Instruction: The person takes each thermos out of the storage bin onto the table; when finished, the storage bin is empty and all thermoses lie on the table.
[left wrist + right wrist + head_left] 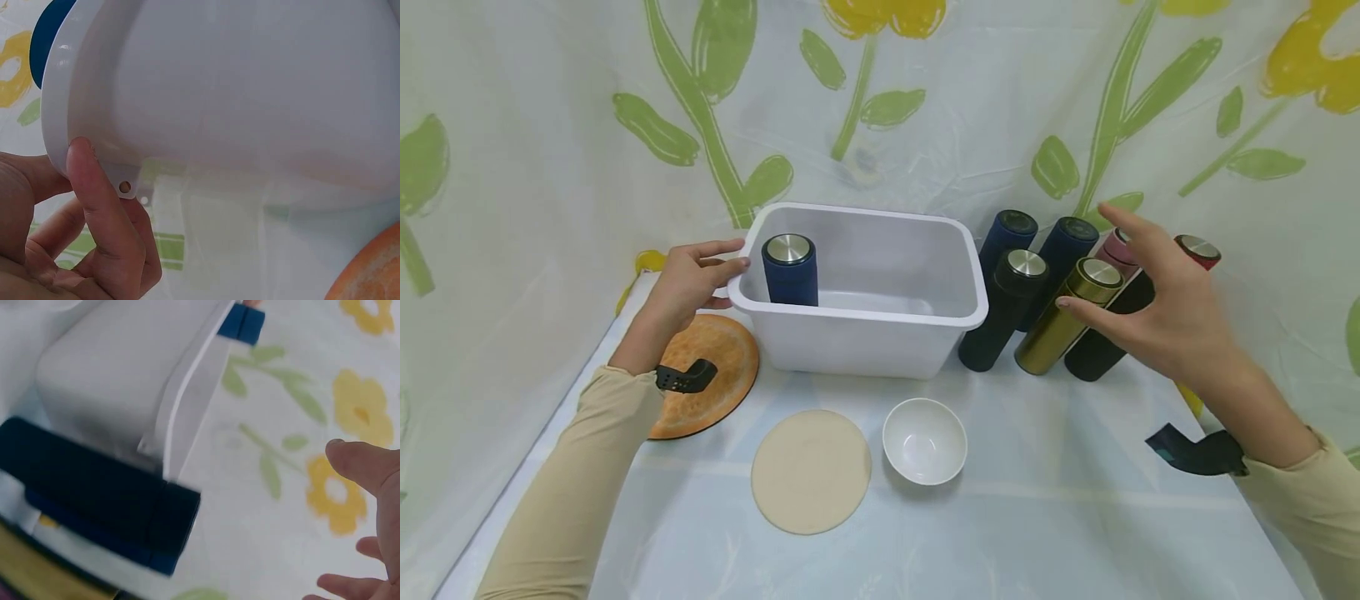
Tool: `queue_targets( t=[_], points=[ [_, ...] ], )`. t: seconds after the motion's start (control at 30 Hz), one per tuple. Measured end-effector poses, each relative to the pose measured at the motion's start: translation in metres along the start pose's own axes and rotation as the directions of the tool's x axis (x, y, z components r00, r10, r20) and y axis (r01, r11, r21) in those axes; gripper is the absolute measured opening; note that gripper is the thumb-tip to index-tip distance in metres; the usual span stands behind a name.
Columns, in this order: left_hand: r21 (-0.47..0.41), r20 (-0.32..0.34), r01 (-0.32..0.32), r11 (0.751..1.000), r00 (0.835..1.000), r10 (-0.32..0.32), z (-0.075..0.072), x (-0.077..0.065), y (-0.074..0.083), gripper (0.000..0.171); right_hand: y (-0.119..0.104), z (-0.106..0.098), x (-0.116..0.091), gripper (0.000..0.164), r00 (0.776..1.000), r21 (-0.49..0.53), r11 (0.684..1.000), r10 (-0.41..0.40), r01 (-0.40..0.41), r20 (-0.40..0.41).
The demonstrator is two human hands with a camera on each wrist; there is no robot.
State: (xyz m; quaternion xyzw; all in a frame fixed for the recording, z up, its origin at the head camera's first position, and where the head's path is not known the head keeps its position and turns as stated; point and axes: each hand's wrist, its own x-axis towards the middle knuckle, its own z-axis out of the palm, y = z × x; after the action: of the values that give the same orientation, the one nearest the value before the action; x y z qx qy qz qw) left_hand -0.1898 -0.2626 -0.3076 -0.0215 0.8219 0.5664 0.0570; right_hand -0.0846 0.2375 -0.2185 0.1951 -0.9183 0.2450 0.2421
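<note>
My left hand point(692, 279) grips the left end rim of a white plastic tub point(857, 343), with thumb and fingers on either side of the rim in the left wrist view. One blue thermos flask point(792, 279) with a steel-topped lid stands inside the tub's left end. Over the flasks at right hovers my right hand point(1183, 312), thumb and fingers spread wide and holding nothing. Closest to its thumb is a gold flask point(1048, 333). Around that stand a black flask point(992, 325), two dark blue flasks point(1011, 229), a pink one point(1112, 250), another black one point(1093, 354) and a red-topped one point(1201, 248).
A round beige mat point(811, 472) lies on the table in front of the tub, beside a small white bowl point(924, 442). Partly under the left forearm is a pizza-patterned round mat point(722, 375). A flower-printed sheet point(970, 108) hangs behind the tub.
</note>
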Motion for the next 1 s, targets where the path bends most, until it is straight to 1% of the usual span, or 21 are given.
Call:
queue_targets(
  t=[0.07,0.13,0.3,0.4,0.5,0.73,0.83,1.0],
  points=[
    [-0.003,0.002,0.004,1.0,1.0,-0.004,0.0,0.001,0.0,0.056,-0.009,0.005,0.004,0.106,0.999,0.002,1.0,-0.017,0.017,0.027],
    [-0.006,0.003,0.007,1.0,1.0,-0.007,0.001,0.001,0.0,0.055,-0.016,0.009,0.007,0.105,0.998,0.031,0.999,-0.017,0.016,0.052],
    [-0.006,0.007,0.01,1.0,1.0,-0.01,0.001,0.002,0.001,0.056,-0.024,0.023,0.015,0.103,0.996,0.111,0.992,-0.062,0.055,0.06],
    [-0.007,0.006,0.008,1.0,1.0,-0.008,0.001,0.002,0.0,0.056,-0.026,0.032,0.021,0.101,0.993,0.148,0.985,-0.104,0.094,0.062],
    [-0.011,0.005,0.01,1.0,1.0,-0.01,0.0,0.001,-0.001,0.056,-0.029,0.042,0.026,0.099,0.989,0.172,0.978,-0.129,0.114,0.078],
    [-0.009,0.002,0.028,1.0,1.0,-0.028,-0.001,-0.002,-0.007,0.056,-0.034,0.07,0.034,0.095,0.984,0.219,0.972,-0.115,0.083,0.134],
    [-0.009,0.002,0.021,1.0,1.0,-0.021,-0.001,-0.001,-0.006,0.056,-0.034,0.08,0.036,0.094,0.986,0.237,0.969,-0.104,0.07,0.133],
    [-0.016,0.002,0.0,1.0,1.0,0.0,-0.001,0.001,-0.003,0.056,-0.036,0.091,0.042,0.092,0.988,0.291,0.955,-0.094,0.054,0.125]
  ],
)
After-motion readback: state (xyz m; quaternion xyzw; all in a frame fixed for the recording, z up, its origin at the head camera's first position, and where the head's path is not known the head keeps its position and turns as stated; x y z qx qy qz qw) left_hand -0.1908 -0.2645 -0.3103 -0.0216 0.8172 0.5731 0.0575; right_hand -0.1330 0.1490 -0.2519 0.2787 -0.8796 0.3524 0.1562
